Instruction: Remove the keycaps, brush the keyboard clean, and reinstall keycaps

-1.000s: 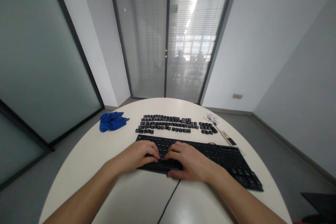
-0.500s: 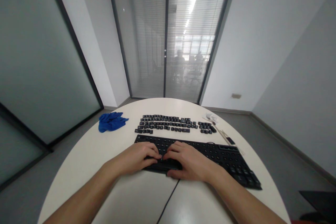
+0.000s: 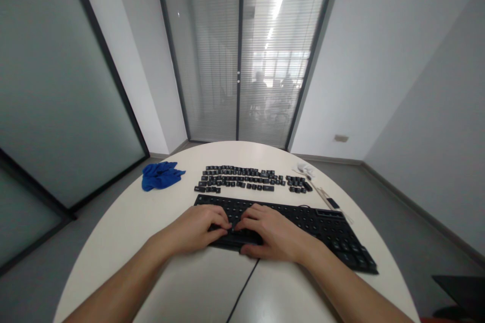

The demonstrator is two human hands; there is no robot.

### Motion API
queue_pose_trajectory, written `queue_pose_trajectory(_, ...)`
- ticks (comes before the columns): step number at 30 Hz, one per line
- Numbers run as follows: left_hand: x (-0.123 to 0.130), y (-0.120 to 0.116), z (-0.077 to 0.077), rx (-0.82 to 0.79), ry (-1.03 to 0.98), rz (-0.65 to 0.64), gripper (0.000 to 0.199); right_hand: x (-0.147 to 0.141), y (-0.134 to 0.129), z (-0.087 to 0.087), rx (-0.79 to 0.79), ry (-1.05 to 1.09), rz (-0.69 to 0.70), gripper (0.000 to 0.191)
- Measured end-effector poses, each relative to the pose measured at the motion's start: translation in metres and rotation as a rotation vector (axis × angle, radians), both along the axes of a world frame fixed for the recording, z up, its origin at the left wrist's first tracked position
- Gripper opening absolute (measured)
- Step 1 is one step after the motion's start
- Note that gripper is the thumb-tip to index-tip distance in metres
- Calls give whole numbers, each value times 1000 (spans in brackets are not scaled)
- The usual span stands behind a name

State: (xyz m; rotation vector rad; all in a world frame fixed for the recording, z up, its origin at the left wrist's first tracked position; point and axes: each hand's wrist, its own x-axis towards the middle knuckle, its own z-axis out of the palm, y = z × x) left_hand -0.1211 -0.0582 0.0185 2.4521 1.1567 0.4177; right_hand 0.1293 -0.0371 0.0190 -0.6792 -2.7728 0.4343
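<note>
A black keyboard (image 3: 299, 217) with most keycaps off lies on the table, keys still fitted at its right end. My left hand (image 3: 202, 224) rests over its left half, fingers curled and fingertips brought close to the thumb; whatever they pinch is too small to make out. Beside it, my right hand (image 3: 271, 232) grips the keyboard, thumb at the front edge and bent fingers on top. The fingertips of both hands nearly meet over the lower rows, hiding the spot between them. Loose black keycaps (image 3: 238, 179) stand in rows just behind the keyboard.
A blue cloth (image 3: 162, 175) lies crumpled at the left of the round white table (image 3: 125, 232). White tissue (image 3: 304, 169) and a brush-like tool with a pale handle (image 3: 326, 196) lie at the right. A black cable (image 3: 244, 287) runs toward me.
My left hand's fingertips have shifted very slightly to the left. The right hand and the keyboard look the same.
</note>
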Motion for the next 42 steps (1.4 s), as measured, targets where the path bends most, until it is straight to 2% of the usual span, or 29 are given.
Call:
queue_pose_trajectory(4, -2, 3, -2, -20, -21, 38, 19, 0, -1, 0, -5, 2, 2, 42)
queue_pose_trajectory(9, -3, 7, -4, -49, -19, 112, 7, 0, -2, 1, 5, -7, 9, 56)
queue_pose_trajectory(15, -5, 7, -5, -70, -25, 212, 6, -3, -6, 2, 39, -53, 9, 50)
queue_pose_trajectory(22, -12, 13, -12, -109, -71, 146, 9, -10, -13, 5, 99, -128, -46, 45)
queue_pose_trajectory(31, -14, 16, -16, -104, -128, 69, 10, -14, -17, 4, 97, -159, -86, 40)
queue_pose_trajectory(33, -16, 19, -17, -61, -180, 106, 16, -13, -15, 3, 86, -140, -81, 41)
queue_pose_trajectory(38, -24, 32, -29, 287, -212, 292, 15, -8, -10, 1, 46, -87, -41, 48)
queue_pose_trajectory(42, -28, 39, -40, 359, -137, 364, 16, -6, -9, 1, 46, -76, -40, 54)
